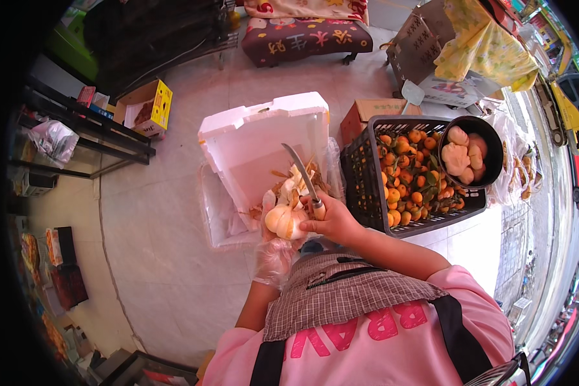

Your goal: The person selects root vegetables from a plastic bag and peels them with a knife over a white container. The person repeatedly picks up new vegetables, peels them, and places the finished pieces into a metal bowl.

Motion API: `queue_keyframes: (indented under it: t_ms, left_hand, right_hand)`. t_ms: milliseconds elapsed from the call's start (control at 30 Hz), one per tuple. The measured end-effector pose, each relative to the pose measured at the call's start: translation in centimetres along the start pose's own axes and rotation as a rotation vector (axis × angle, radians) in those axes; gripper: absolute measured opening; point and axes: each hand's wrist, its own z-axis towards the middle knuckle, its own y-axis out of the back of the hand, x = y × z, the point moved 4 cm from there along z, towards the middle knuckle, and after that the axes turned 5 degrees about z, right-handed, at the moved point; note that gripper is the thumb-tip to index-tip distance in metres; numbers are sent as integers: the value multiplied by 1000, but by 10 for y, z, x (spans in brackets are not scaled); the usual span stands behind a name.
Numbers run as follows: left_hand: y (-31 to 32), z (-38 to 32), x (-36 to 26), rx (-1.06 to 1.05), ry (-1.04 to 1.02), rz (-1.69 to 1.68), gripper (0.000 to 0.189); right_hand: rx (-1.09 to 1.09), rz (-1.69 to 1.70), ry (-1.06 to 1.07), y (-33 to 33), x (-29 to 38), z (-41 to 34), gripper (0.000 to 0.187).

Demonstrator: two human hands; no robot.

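My left hand [273, 256], in a clear plastic glove, cradles a pale, lobed root vegetable [285, 221] that looks like a jicama. The curved blade of a knife [299, 166] points up and away from me, its wooden handle gripped in my bare right hand [335, 219]. My right thumb rests against the vegetable's side. Below both hands stands a white foam box [265, 140], lined partly with clear plastic. Peelings [313, 171] and pale scraps lie at its near right side, partly hidden by my hands.
To the right, a black plastic crate [362, 188] holds small oranges with leaves [405, 178]. A dark bowl [496, 164] of peeled pale roots [456, 157] sits on its corner. Beyond are a cardboard box [379, 107] and a cloth-covered bench [309, 41]. A black-framed shelf [120, 152] stands left.
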Motion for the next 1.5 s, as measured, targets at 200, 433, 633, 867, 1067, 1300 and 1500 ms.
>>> queue_keyframes:
  t_ms: [200,433,633,867,1067,1300,1500]
  left_hand:
    - [0,2,4,-67,-71,105,89]
    - [32,25,10,49,-216,255,89]
    - [32,26,7,23,-296,497,92]
    - [13,10,1,-202,-529,562,88]
    - [19,10,4,-37,-197,251,92]
    - [15,3,11,-108,-501,519,93]
    - [-29,-2,-13,213,-188,-35,89]
  right_hand:
    - [-36,-457,324,-3,28,-7,35]
    - [64,-843,234,3,24,-30,17]
    - [30,-884,297,0,13,-27,15]
    - [-5,-867,244,-5,-3,-18,17]
    - [7,-871,276,-5,2,-14,15]
    - [12,-903,100,-1,-19,1,11]
    - [-130,-828,-63,40,-35,21,13]
